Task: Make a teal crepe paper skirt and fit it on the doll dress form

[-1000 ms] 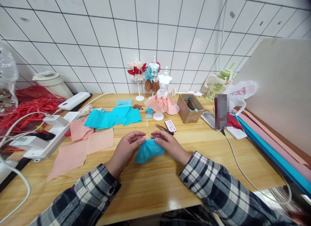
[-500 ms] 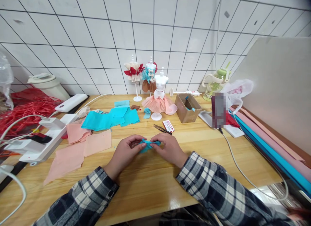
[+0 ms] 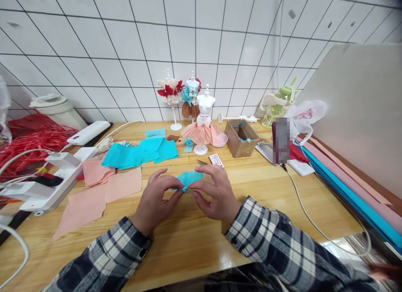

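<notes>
Just below the centre of the frame, a blue piece (image 3: 190,177), gathered and crumpled, is held above the wooden surface (image 3: 194,250) between two bare hands. The left grip (image 3: 154,201) pinches its lower left end between thumb and forefinger. The right grip (image 3: 219,195) touches its right side with the fingers, the thumb standing apart just below (whether these fingers clasp it or only rest against it, I cannot tell). Just beyond the right fingers lie the snips (image 3: 201,162), partly hidden, and a small card (image 3: 216,160). Left of centre, blue sheets (image 3: 141,152) overlap, with pink sheets (image 3: 124,185) spread nearer the lower left. Above the hands, near the middle of the frame, the front form (image 3: 205,104) stands upright in a pink skirt (image 3: 201,134), a pink bowl (image 3: 221,140) just beside it and an open box (image 3: 241,138) to its right. Two dressed forms stand behind, near the tiled wall (image 3: 132,41). At the left edge sits a power strip (image 3: 67,175).
</notes>
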Tool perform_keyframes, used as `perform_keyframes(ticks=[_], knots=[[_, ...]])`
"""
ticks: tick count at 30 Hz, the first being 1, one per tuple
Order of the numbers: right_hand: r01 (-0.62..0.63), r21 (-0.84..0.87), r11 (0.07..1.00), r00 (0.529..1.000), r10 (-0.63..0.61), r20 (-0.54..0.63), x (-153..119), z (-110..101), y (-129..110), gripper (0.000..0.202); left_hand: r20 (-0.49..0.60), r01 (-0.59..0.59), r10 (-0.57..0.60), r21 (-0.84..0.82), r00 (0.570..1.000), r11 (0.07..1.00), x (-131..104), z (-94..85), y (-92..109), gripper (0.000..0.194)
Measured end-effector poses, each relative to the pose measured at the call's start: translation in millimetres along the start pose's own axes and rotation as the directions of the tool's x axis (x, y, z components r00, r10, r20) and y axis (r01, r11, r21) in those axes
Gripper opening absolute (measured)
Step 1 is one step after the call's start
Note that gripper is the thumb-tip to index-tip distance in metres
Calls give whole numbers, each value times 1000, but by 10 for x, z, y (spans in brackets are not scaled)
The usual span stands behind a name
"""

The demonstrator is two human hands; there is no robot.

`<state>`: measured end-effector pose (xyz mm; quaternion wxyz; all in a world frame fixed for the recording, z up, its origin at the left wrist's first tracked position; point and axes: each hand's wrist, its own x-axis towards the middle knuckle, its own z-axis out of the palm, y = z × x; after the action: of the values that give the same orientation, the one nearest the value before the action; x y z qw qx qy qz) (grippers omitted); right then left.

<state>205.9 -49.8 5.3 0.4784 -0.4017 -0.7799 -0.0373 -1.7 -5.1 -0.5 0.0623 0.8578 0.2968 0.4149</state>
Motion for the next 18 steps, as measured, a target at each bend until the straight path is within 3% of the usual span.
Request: perform_keyframes(ticks=[10, 18], knots=[[49, 60, 997, 990, -57, 129, -13, 46, 33, 26, 56, -74, 70, 65, 996, 995, 9, 4, 18, 17], [-73, 165, 984, 993, 57, 102, 4, 44, 55, 45, 12, 38, -36, -98, 999, 995, -15, 52, -13, 35]])
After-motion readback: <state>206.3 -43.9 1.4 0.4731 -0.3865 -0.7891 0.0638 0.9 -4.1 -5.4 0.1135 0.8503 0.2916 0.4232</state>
